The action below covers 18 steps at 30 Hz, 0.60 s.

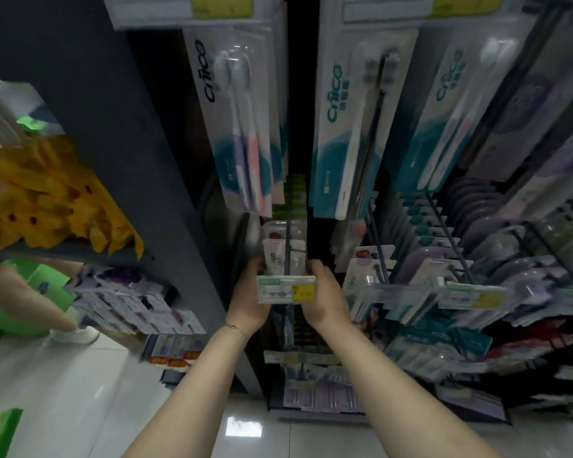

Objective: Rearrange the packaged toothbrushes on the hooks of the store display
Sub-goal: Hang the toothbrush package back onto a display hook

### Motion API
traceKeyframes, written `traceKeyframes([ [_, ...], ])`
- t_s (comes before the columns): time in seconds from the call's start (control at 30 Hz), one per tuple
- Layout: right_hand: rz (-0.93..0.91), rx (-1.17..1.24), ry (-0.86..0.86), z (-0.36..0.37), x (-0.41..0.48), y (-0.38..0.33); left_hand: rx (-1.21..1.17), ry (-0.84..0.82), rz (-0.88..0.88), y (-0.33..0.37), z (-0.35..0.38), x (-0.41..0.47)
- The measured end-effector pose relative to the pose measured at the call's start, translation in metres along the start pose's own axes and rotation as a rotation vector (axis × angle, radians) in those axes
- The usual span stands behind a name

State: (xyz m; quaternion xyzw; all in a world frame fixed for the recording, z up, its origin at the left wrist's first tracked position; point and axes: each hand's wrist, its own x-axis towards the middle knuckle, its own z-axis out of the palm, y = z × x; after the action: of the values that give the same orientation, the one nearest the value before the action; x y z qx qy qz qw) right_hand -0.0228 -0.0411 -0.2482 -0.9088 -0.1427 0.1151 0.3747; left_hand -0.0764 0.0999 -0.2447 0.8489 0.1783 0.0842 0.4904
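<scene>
Where both arms reach up to the display, left hand (250,300) and right hand (325,297) grip either side of a small stack of packaged toothbrushes (283,256) threaded on a dark hook (289,239). Fingers curl round the pack edges. Price tag (286,289) at the hook's tip sits between the hands, white with a yellow patch; print too blurred to read. Above hang larger blister packs: "Cnice" in black on the left pack (242,127), same word in teal on the middle pack (348,127). Thin bracelet (234,326) on left wrist.
</scene>
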Motion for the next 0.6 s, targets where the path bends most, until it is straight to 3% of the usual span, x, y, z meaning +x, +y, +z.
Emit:
traceKeyframes([
  [0.2, -0.092, 0.122, 0.074, 0.002, 0.002, 0.001, -0.101, -0.026, 0.028, 0.003, 0.002, 0.004],
  [0.47, -0.077, 0.286, 0.139, 0.009, 0.014, 0.009, -0.192, 0.096, -0.059, -0.014, 0.006, 0.001],
  [0.6, -0.057, 0.325, 0.059, 0.014, 0.027, 0.009, -0.173, 0.1, -0.069, -0.022, 0.004, -0.008],
])
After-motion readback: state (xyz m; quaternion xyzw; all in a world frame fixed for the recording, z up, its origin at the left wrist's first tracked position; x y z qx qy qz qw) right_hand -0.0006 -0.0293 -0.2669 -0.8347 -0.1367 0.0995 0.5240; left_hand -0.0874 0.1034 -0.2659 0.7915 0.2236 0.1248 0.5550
